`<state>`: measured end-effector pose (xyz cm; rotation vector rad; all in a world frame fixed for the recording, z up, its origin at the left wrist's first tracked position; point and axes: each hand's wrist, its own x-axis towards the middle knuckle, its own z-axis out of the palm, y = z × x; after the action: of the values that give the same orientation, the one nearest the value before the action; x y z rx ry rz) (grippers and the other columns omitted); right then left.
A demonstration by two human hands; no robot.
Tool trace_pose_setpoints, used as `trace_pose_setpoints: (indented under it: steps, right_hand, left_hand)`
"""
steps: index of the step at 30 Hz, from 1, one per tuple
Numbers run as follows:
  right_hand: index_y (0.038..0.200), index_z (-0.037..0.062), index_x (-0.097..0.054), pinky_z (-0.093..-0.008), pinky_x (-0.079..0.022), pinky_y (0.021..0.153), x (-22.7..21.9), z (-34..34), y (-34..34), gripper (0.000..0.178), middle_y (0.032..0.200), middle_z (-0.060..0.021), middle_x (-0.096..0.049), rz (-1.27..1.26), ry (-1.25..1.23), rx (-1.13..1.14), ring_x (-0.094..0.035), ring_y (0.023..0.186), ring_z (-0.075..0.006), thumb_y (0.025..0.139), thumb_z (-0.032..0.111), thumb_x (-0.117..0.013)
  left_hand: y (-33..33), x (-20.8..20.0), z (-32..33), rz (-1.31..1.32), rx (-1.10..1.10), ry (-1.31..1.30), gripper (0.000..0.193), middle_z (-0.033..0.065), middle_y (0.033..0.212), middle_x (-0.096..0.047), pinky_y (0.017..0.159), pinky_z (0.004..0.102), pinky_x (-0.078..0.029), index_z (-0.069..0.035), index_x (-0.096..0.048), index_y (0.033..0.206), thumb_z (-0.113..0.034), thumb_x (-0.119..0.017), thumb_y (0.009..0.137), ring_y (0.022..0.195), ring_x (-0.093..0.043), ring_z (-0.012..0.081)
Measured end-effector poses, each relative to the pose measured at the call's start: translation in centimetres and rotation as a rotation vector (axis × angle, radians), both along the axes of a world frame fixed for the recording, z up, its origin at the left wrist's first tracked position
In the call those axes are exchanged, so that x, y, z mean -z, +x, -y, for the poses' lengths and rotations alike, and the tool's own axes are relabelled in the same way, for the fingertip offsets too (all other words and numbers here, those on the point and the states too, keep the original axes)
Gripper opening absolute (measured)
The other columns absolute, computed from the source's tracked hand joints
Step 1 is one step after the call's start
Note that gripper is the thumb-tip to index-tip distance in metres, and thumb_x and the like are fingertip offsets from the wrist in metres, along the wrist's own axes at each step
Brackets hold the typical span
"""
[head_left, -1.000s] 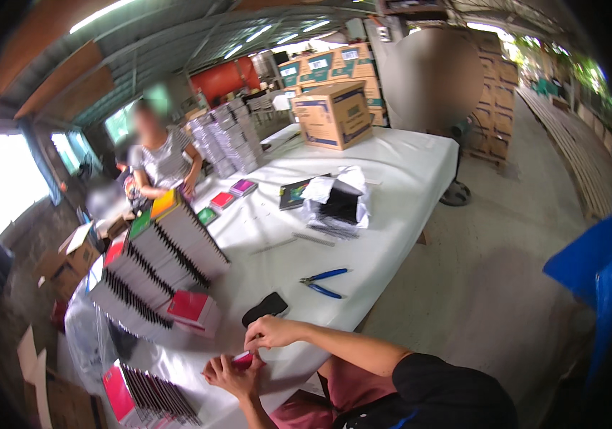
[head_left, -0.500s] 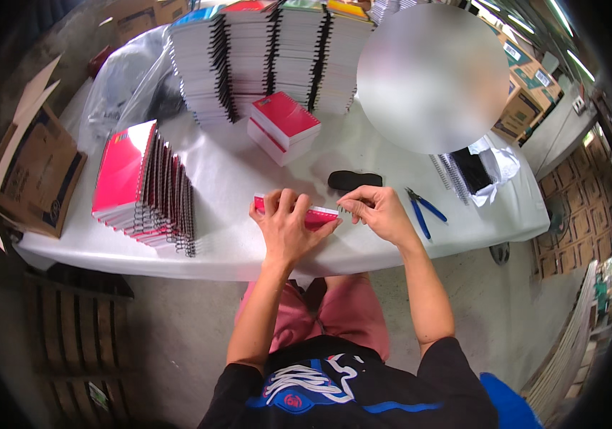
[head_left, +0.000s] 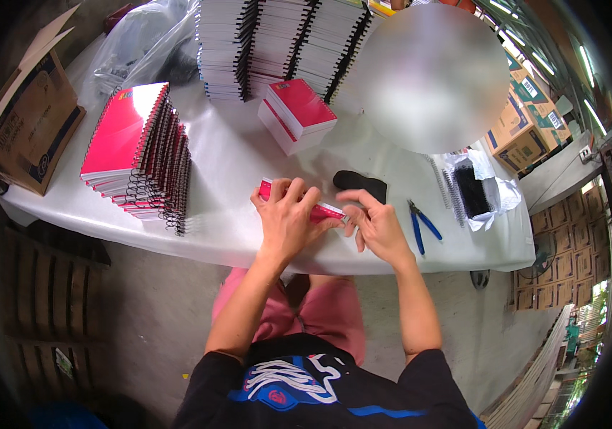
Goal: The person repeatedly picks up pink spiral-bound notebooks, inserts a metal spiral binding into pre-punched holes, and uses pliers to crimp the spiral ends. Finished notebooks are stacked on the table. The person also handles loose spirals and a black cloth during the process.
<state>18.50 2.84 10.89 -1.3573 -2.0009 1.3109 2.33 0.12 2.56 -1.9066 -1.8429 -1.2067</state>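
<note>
My left hand (head_left: 286, 214) is closed around a red-covered notebook (head_left: 326, 211), holding it on edge near the table's front, with a row of holes along its border. My right hand (head_left: 381, 230) is at the notebook's right end, its fingers bent and apart, the fingertips by the corner. Whether a bit of wire coil lies between them is too small to make out. Just beyond sits a black, rounded, elongated object (head_left: 360, 185). Blue-handled pliers (head_left: 422, 227) lie with handles spread, right of my right hand.
Red coil-bound notebooks (head_left: 125, 132) are stacked at left on the white-covered table (head_left: 227, 236). An unbound red-topped stack (head_left: 297, 118) stands beyond my hands, before tall notebook piles (head_left: 270, 50). Black coils (head_left: 472, 189) lie in white paper at right. An open carton (head_left: 30, 121) stands far left.
My right hand has loosened from a pinch at the notebook's end to spread fingers there. The notebook tilts more, its right end lower. The whole view has shifted slightly.
</note>
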Motion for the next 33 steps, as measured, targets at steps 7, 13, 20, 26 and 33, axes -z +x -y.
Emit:
trace_pose_setpoints:
  steps: [7,13,20,26,33]
  right_hand:
    - [0.104,0.0023,-0.059,-0.0294,-0.047,0.062,2.3,0.1,2.5,0.025,0.077,-0.0077,-0.052,0.009,0.614,-0.097,-0.055,0.067,-0.0175,0.080,0.007,-0.067]
    - [0.115,0.0053,-0.056,-0.0284,-0.047,0.061,1.8,-1.4,2.3,0.027,0.081,-0.0105,-0.061,-0.065,-0.164,-0.125,-0.060,0.067,-0.0204,0.093,0.019,-0.051]
    - [0.122,0.0113,-0.049,-0.0392,-0.043,0.089,5.8,-8.1,4.5,0.044,0.109,-0.0135,-0.056,0.483,0.706,-0.162,-0.054,0.100,-0.0333,0.079,0.011,-0.058]
    - [0.092,-0.0041,-0.061,-0.0395,-0.056,0.080,4.9,-7.2,3.9,0.021,0.094,-0.0137,-0.064,-0.649,-0.055,0.114,-0.064,0.086,-0.0271,0.073,-0.008,-0.052]
    - [0.079,-0.0035,-0.068,-0.0322,-0.051,0.079,5.1,-6.0,2.9,0.009,0.082,-0.0142,-0.067,-0.331,0.092,-0.133,-0.065,0.081,-0.0234,0.074,0.000,-0.062]
  left_hand:
    - [-0.9,0.6,0.4,-0.041,0.046,0.017,0.051,-0.0016,0.091,-0.053,0.076,0.0426,-0.029,-0.018,-0.060,0.086,-0.060,-0.069,0.060,0.095,-0.048,0.0200]
    - [-1.3,0.2,0.5,0.004,0.102,-0.031,0.049,0.0005,0.098,-0.052,0.081,0.0427,-0.030,-0.016,-0.060,0.084,-0.059,-0.071,0.063,0.098,-0.048,0.0206]
    - [-1.7,-0.6,0.9,0.073,0.185,-0.013,0.049,0.0078,0.112,-0.048,0.086,0.0429,-0.032,-0.012,-0.058,0.080,-0.056,-0.074,0.063,0.103,-0.045,0.0262]
    - [-1.4,-0.3,0.9,0.163,0.200,0.012,0.048,0.0102,0.118,-0.046,0.091,0.0454,-0.032,-0.009,-0.055,0.076,-0.051,-0.075,0.064,0.109,-0.042,0.0300]
    - [-1.7,-0.4,0.7,0.119,0.224,-0.020,0.048,0.0120,0.121,-0.046,0.096,0.0476,-0.032,-0.007,-0.053,0.071,-0.047,-0.077,0.063,0.113,-0.039,0.0317]
